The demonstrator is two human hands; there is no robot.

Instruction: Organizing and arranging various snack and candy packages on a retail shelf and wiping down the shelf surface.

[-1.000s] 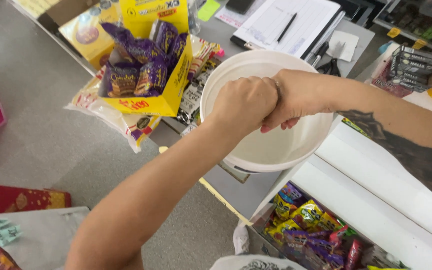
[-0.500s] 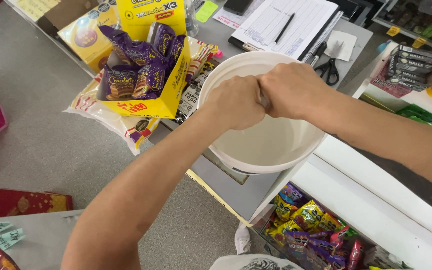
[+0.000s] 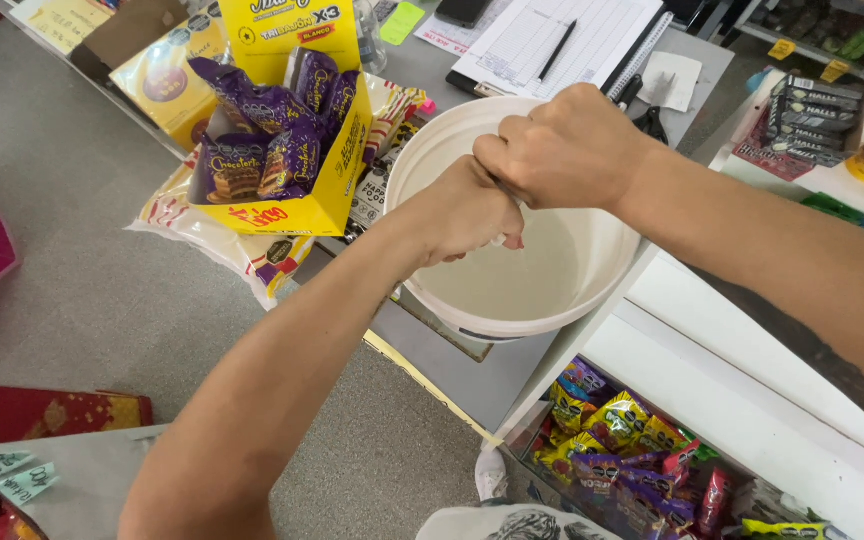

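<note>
Both fists meet over a white plastic bucket [image 3: 592,285] on the counter. My left hand [image 3: 462,215] comes in from the lower left and hangs inside the bucket's mouth, fingers curled tight. My right hand [image 3: 562,150] comes from the right and presses against the left from above. A thin dark object [image 3: 503,190] shows in the gap between the two fists; most of it is hidden and I cannot tell what it is. The bucket's pale inside looks bare.
A yellow display box [image 3: 327,200] of purple-wrapped snacks [image 3: 262,150] stands left of the bucket. Behind it lie a clipboard with a pen [image 3: 558,50] and scissors [image 3: 652,120]. Candy packs [image 3: 812,115] sit at the far right, and snack bags [image 3: 622,450] fill a shelf below the white ledge [image 3: 752,400].
Both hands have stayed pressed together over the bucket, turning against each other. The right hand has rolled on top of the left and the view has shifted slightly.
</note>
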